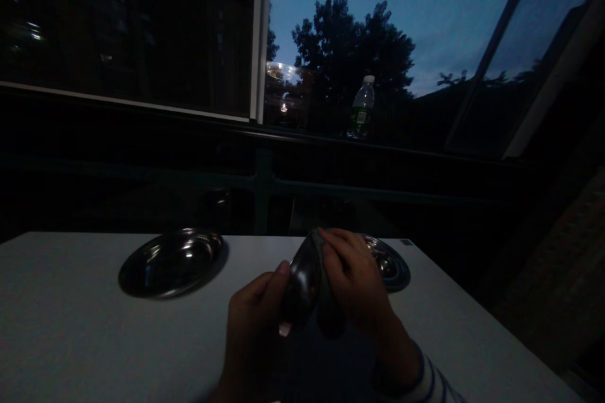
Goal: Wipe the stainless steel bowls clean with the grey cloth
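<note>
Above the white table, my left hand grips the near-left edge of a shiny metal bowl, thumb on its rim. The bowl is tilted up on its side, and its exact shape is partly hidden by my hands. My right hand is closed on a dark grey cloth, pressing it over the bowl's right edge. A metal plate rests on the table to the left. Behind my right hand, another metal plate is partly covered from view.
The white table ends in front of a dark wall. On the sill of the open window stands a clear plastic bottle with a green label and white cap. A window frame divides the panes. The room is dim.
</note>
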Demonstrator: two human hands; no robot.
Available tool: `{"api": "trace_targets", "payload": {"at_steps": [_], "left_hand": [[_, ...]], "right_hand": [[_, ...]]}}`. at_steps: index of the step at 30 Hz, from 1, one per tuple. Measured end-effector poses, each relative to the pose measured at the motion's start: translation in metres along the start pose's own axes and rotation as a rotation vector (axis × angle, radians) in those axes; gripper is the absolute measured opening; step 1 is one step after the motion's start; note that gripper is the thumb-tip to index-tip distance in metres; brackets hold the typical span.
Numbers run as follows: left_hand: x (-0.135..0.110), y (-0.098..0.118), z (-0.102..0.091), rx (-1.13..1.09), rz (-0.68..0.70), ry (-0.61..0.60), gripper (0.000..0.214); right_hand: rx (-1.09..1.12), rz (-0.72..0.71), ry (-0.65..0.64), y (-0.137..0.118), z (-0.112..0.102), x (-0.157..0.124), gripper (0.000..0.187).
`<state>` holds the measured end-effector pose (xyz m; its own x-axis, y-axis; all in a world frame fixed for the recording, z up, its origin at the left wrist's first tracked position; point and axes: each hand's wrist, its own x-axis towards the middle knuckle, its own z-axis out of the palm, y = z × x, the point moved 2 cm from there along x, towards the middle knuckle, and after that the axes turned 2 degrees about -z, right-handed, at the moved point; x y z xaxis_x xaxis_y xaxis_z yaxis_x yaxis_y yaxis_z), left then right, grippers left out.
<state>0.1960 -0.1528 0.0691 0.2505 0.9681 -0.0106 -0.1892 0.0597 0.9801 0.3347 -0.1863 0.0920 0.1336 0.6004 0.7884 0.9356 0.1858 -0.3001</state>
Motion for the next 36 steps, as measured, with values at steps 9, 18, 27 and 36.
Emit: {"api": "trace_targets", "payload": {"at_steps": [9, 18, 27, 36], "left_hand": [[0.011, -0.003, -0.004, -0.022, -0.024, 0.02, 0.035], [0.01, -0.002, 0.003, -0.088, -0.141, -0.205, 0.036], [0.012, 0.011, -0.001, -0.26, -0.104, -0.188, 0.022], [0.023, 0.003, -0.005, -0.453, -0.254, -0.107, 0.014]], "right_hand": [[-0.104, -0.271, 0.013, -0.027, 0.01, -0.01, 0.029], [0.005, -0.003, -0.06, 0.004, 0.003, 0.0, 0.031], [-0.007, -0.085, -0.044, -0.008, 0.011, -0.003, 0.028], [-0.113, -0.462, -0.077, -0.026, 0.023, -0.014, 0.026]]}}
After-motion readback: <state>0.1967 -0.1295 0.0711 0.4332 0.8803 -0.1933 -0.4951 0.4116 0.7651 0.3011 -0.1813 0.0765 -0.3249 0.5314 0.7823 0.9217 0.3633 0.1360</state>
